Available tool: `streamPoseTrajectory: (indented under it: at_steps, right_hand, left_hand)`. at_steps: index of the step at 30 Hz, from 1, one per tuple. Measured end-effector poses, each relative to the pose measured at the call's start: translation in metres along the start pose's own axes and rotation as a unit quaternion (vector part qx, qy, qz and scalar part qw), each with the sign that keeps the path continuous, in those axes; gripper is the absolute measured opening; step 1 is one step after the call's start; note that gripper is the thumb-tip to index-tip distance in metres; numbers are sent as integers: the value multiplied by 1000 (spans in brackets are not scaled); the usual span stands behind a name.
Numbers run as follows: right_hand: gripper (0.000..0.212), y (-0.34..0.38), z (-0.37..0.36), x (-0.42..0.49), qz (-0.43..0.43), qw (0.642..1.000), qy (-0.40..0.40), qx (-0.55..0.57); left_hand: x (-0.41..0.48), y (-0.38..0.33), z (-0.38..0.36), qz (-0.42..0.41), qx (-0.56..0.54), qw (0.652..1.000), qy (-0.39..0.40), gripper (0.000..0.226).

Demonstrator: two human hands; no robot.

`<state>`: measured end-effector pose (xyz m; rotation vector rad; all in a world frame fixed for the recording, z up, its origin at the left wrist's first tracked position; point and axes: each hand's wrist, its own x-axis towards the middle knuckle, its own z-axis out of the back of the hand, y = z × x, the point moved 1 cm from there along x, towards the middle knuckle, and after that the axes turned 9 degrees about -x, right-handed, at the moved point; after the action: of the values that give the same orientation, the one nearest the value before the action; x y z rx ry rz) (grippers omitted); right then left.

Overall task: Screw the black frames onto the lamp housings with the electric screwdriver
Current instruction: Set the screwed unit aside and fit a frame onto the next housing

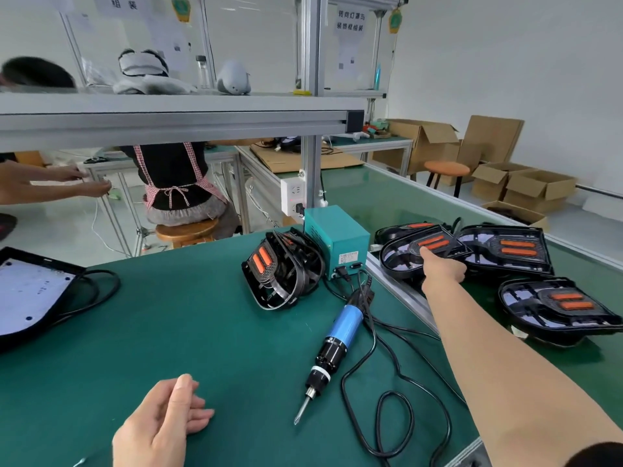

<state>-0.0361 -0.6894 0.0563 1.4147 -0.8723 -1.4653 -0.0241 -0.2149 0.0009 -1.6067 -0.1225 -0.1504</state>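
Three black lamp housings with orange lenses (505, 251) lie on the green belt (387, 197) beside the worktop (202, 332), perhaps a fourth beneath. The right hand (445, 269) touches the leftmost with one outstretched finger; its grip is unclear. One blue-and-black electric screwdriver (332, 342) lies mid-worktop. The left hand (161, 423) is relaxed and empty. The label on the teal box (337, 237) is unreadable.

Bright, even white light fills the room from above, leaving the white wall (505, 62) and paper notices (350, 23) washed out. Shadows fall soft and short under the electric screwdriver (332, 345) on the green bench (202, 332). The glossy lamp housings (505, 262) carry pale glare. Wide-angle distortion bows the shelf beam (168, 119) and swells the left hand (161, 423) at the bottom edge. The distant cartons (539, 187) look soft.
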Motion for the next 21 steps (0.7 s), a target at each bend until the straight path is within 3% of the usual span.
streamPoseTrajectory:
  at_steps: [7, 13, 18, 21]
  right_hand:
    - [102, -10, 14, -13, 3, 997, -18, 73]
    - [93, -25, 26, -41, 39, 993, -56, 92]
    - [62, -28, 24, -96, 190, 976, -69, 76]
    - [47, -27, 7, -139, 310, 951, 14, -1]
  left_hand:
    - [3, 2, 0, 19, 4, 1000, -2, 27]
    - [0, -6, 0, 33, -2, 999, -6, 29]
    - [-2, -10, -1, 41, 5, 999, -3, 30]
    - [-2, -12, -2, 46, 6, 999, -5, 30]
